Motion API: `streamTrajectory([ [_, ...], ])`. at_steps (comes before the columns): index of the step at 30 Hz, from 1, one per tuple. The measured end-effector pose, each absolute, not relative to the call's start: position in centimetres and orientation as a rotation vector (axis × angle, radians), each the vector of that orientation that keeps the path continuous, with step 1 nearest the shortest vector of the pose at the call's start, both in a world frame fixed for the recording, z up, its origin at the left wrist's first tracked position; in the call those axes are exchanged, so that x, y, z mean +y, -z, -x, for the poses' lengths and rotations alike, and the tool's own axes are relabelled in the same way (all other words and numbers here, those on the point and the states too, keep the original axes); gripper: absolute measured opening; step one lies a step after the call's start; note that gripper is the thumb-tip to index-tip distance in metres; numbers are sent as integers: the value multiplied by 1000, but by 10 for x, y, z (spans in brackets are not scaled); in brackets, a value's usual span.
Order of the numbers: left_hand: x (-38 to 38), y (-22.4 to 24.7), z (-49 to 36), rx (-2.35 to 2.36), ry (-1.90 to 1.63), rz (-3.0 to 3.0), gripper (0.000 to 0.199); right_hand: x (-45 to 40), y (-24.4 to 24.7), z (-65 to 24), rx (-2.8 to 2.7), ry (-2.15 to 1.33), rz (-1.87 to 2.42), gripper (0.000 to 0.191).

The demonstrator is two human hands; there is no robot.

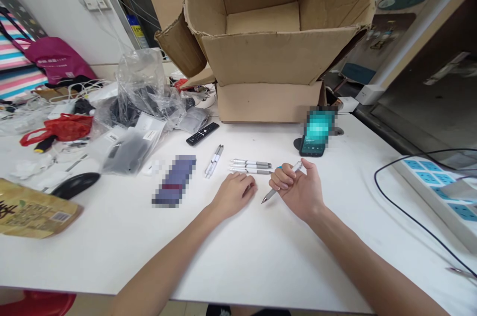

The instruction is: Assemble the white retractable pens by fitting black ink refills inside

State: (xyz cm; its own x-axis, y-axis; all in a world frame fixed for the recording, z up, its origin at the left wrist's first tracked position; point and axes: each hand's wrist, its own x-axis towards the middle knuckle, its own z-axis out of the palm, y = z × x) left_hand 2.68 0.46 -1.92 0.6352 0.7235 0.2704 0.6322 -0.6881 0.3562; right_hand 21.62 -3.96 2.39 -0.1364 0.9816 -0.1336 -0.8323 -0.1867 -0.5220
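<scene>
My right hand (298,191) is shut on a slim silver-and-white mechanical pen (278,187), its metal tip angled down toward the table at lower left. My left hand (234,195) rests on the white table (156,256) with its fingers curled, and nothing shows in it. Just beyond the left fingers, similar pens (250,167) lie side by side, nearly horizontal. Another pair of pens (213,161) lies farther left, pointing away from me. A pixelated, blurred flat object (174,180) sits left of my left hand.
A large open cardboard box (261,57) stands at the table's far side, with a phone (311,146) propped before it. Nearby are a black remote (202,133), crumpled plastic bags (141,92), a black mouse (76,185), and a power strip (432,192) with a dark cable at right.
</scene>
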Motion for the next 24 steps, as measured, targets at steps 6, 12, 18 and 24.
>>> streamTrajectory([
  [6, 5, 20, -27, 1100, -593, -2640, 14, -40, -25, -217, -372, -1683, 537, 42],
  [12, 3, 19, -27, 1101, -596, -2645, 13, -40, -25, -218, -364, -1656, 518, 44],
  [18, 4, 19, -27, 1106, -602, -2649, 13, -40, -25, -218, -366, -1657, 524, 44],
  [24, 4, 19, -27, 1108, -583, -2656, 15, -40, -24, -219, -359, -1629, 532, 47],
])
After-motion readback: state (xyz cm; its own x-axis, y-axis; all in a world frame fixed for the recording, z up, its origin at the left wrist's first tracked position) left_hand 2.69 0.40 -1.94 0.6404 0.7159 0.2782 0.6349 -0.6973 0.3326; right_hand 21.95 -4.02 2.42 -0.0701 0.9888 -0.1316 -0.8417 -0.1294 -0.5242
